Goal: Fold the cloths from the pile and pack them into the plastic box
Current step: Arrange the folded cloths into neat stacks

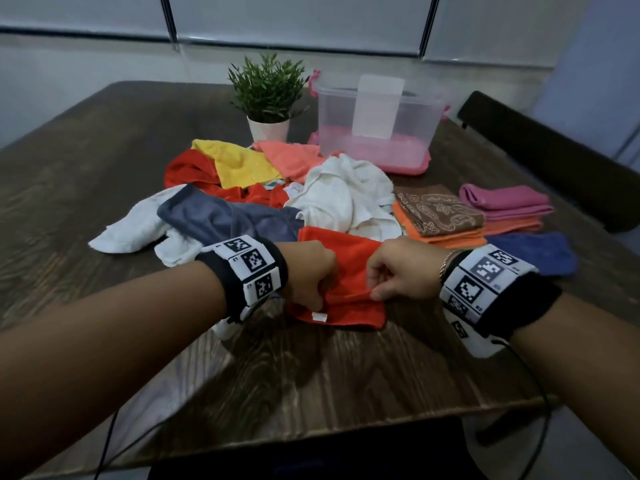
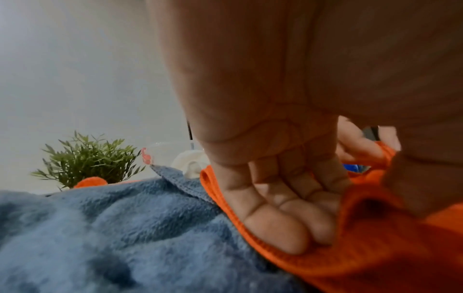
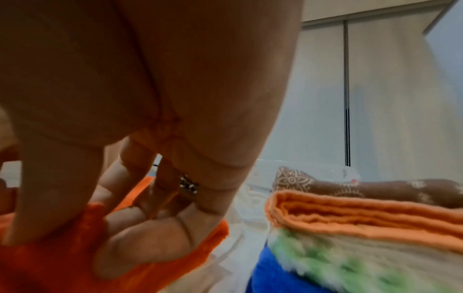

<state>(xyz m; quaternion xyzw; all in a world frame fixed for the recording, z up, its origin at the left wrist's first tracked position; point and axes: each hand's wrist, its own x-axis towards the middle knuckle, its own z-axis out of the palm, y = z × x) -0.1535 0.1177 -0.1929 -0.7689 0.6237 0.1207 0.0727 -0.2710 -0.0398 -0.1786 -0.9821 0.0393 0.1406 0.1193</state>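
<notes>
Judging by the table, the job is under way but far from done. Out beyond the left hand [image 1: 313,271] lies the loose pile of unfolded cloths [image 1: 242,188], white, grey-blue, red, yellow and salmon. The clear plastic box with pink base [image 1: 375,128] stands farther off, beyond both hands, with no cloth showing inside it. Just past the right hand [image 1: 403,268] sit the finished folds: a stack of folded brown-patterned and orange cloths [image 1: 438,216], a folded pink cloth [image 1: 505,200] and a blue cloth [image 1: 533,252]. So most of the folding and all of the packing appear to remain. The red-orange terry cloth with a white tag [image 1: 341,289] lies on the dark wooden table [image 1: 311,375] between and under the two hands. The left hand's curled fingers [image 2: 275,228] clamp its left edge, and the right hand's thumb and fingers [image 3: 140,243] pinch a raised fold on its right side.
</notes>
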